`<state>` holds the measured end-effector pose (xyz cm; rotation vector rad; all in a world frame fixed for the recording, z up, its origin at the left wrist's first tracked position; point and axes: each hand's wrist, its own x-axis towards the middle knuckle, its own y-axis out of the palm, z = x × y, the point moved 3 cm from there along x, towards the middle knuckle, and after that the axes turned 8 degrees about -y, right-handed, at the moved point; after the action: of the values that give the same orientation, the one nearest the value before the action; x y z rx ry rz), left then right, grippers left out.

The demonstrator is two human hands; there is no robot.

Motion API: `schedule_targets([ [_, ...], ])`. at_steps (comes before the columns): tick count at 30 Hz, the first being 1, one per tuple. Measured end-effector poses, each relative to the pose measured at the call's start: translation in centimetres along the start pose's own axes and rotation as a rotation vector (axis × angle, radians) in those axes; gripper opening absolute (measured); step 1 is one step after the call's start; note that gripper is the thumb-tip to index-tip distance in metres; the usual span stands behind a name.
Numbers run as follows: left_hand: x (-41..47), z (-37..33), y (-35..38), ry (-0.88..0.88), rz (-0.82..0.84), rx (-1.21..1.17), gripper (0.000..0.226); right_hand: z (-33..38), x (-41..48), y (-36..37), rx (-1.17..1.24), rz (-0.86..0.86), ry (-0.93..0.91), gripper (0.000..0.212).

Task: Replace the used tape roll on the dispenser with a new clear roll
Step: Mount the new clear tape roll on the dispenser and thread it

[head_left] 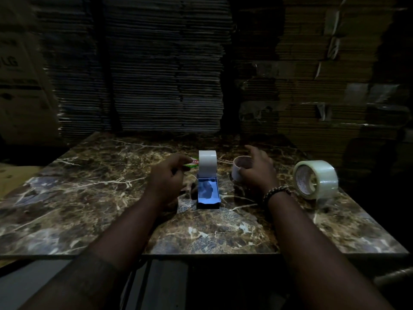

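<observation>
Right hand point(257, 171) grips a white spent tape core point(237, 170) beside the blue plastic dispenser point(208, 193) — left hand point(167, 175) loosely curled, its grip empty, on the marble worktop point(89, 198).

The blue dispenser point(208, 193) stands mid-desk, its long axis running near to far, with a white roll point(207, 163) mounted upright at its far end. Just right of it lies a nearly bare core point(238, 170), white outside, brownish inside, opening tilted up, touching the right hand. Well apart at far right, a thick clear roll point(316, 180) stands on edge, its open core facing left.
</observation>
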<state>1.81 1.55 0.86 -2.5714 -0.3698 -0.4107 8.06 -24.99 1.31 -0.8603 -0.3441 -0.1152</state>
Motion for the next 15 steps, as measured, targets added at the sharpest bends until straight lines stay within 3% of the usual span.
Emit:
schedule_targets([
  [7,-0.4,-2.7,-0.4,0.258,-0.259,0.066,0.032,0.6,-0.7,-0.8,-0.038,-0.093,-0.079,0.068],
  [15,-0.8,-7.8,4.4,0.521,-0.191,0.094,0.036,1.7,-4.1,-4.9,-0.030,-0.264,-0.254,0.059],
])
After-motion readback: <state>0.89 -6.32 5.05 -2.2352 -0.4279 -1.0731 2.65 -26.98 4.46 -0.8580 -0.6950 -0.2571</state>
